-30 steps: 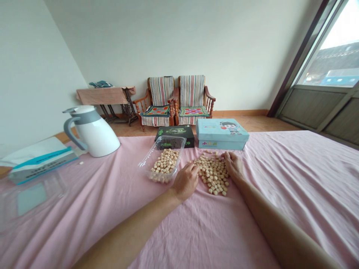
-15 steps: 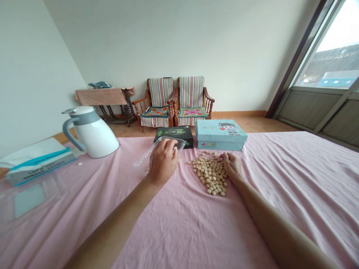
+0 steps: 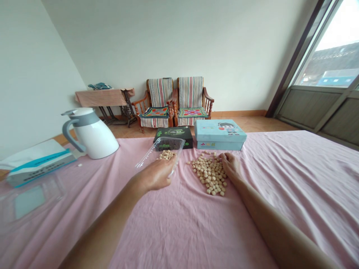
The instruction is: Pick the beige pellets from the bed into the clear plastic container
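Observation:
A clear plastic container (image 3: 148,154) stands left of centre, with small round beige pieces (image 3: 167,154) inside. My left hand (image 3: 157,175) is closed around its near edge; the fingertips are partly hidden. On the cloth to the right lies a loose pile of the same beige pieces (image 3: 210,173), like small balls or tablets. Against the pile's right side rests my right hand (image 3: 231,164), its fingers lightly bent and lying on the cloth, touching the outermost pieces. No piece shows in its grasp.
A pink cloth (image 3: 179,231) covers the table. Behind the container are a black box (image 3: 187,140) and a light blue box (image 3: 220,144). On the left are a white jug (image 3: 99,138), a tissue pack (image 3: 42,164) and a clear plastic lid (image 3: 29,201). Two chairs (image 3: 174,102) stand beyond.
My left hand has come down and back from above the container to its near edge, uncovering the pieces inside. My right hand has stayed beside the pile.

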A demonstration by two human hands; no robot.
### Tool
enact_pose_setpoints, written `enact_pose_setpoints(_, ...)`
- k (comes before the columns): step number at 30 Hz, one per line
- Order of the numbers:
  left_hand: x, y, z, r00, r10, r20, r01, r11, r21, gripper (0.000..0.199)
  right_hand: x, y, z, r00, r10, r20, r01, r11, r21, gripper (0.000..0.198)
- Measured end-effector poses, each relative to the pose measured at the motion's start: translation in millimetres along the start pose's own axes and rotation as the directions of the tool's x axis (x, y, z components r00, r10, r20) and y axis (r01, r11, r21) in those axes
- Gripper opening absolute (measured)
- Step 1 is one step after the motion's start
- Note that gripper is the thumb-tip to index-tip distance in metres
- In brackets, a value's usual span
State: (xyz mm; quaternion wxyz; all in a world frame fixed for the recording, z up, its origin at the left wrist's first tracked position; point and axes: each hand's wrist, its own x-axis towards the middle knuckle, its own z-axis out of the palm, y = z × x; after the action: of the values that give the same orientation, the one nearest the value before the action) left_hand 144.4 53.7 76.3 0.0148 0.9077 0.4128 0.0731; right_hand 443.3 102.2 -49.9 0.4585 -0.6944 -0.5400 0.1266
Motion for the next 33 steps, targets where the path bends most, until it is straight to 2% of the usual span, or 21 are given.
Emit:
enact_pose_setpoints(2,6,9,6,0.997,-0.073,0.013,0.072,0.997,0.025,0.053,0,-1,-1,1.000,-0.006,-0.001,0.006,1.000,-0.004,0.040)
enact_pose_setpoints(4,10,16,9,0.996,-0.086,-0.010,0.086,0.995,0.043,0.053,0,-2,-1,1.000,-0.013,0.008,0.013,1.000,-0.011,0.040)
enact_pose_setpoints(7,14,30,10,0.982,-0.026,-0.186,0.039,0.997,0.065,0.052,0,-3,-1,1.000,-0.010,0.015,0.010,1.000,-0.020,0.039)
enact_pose_setpoints(9,16,43,12,0.959,0.011,-0.282,0.001,0.999,0.044,0.035,0,-2,0,1.000,0.003,0.008,-0.002,1.000,-0.023,0.038)
enact_pose_setpoints(10,18,51,14,0.957,0.034,-0.288,-0.028,0.999,0.024,0.023,1,-1,2,1.000,0.008,0.004,-0.008,1.000,-0.023,0.038)
enact_pose_setpoints(11,20,59,17,0.962,0.062,-0.267,-0.062,0.998,0.006,0.013,1,0,3,1.000,0.011,0.000,-0.011,1.000,-0.026,0.037)
enact_pose_setpoints(13,26,74,26,0.978,0.111,-0.177,-0.112,0.994,0.002,0.016,3,3,6,1.000,0.005,-0.009,-0.006,0.999,-0.035,0.037)
enact_pose_setpoints(17,46,84,51,0.999,0.039,-0.033,-0.036,0.995,0.098,0.026,4,8,10,1.000,-0.014,-0.017,0.013,0.999,-0.038,0.036)
enact_pose_setpoints(19,57,80,62,1.000,-0.013,-0.026,0.016,0.992,0.128,0.026,4,9,11,1.000,-0.006,-0.012,0.006,0.999,-0.036,0.035)
enact_pose_setpoints(23,66,69,74,0.998,-0.022,-0.051,0.028,0.993,0.119,0.024,6,10,12,1.000,0.007,-0.002,-0.007,0.999,-0.046,0.035)
enact_pose_setpoints(26,56,69,69,0.997,0.019,-0.076,-0.011,0.995,0.103,0.020,7,12,13,1.000,0.016,-0.006,-0.017,0.999,-0.051,0.034)
enact_pose_setpoints(29,37,74,50,0.982,0.119,-0.145,-0.106,0.990,0.095,0.016,7,14,14,1.000,0.016,-0.016,-0.017,0.997,-0.071,0.034)
enact_pose_setpoints(31,25,71,35,0.958,0.152,-0.243,-0.131,0.986,0.100,0.014,7,14,14,1.000,0.009,-0.017,-0.011,0.996,-0.086,0.033)
enact_pose_setpoints(33,16,59,23,0.916,0.131,-0.380,-0.099,0.990,0.102,0.013,6,13,13,1.000,0.008,-0.016,-0.010,0.996,-0.091,0.032)
